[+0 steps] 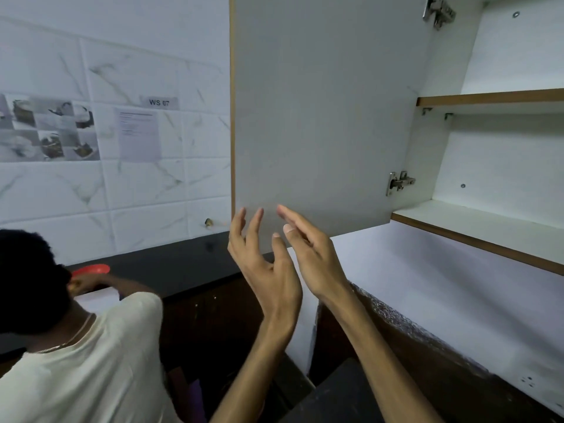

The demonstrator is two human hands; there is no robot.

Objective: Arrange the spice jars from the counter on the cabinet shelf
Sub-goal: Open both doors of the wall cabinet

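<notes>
The wall cabinet stands open, its grey door [320, 111] swung out to the left. Inside, the lower shelf [488, 227] and the upper shelf [494, 97] show bare white boards with wood-coloured front edges. No spice jar is in view. My left hand [262, 264] and my right hand [308, 254] are raised side by side just below the door's bottom edge, fingers loosely spread and pointing up, holding nothing. The two hands are close together, palms roughly facing each other.
Another person in a cream shirt [76, 361] bends over the black counter [183, 264] at the lower left, near a red plate [91, 270]. Papers are taped to the tiled wall [122, 190]. A white-covered counter [442, 300] runs under the cabinet.
</notes>
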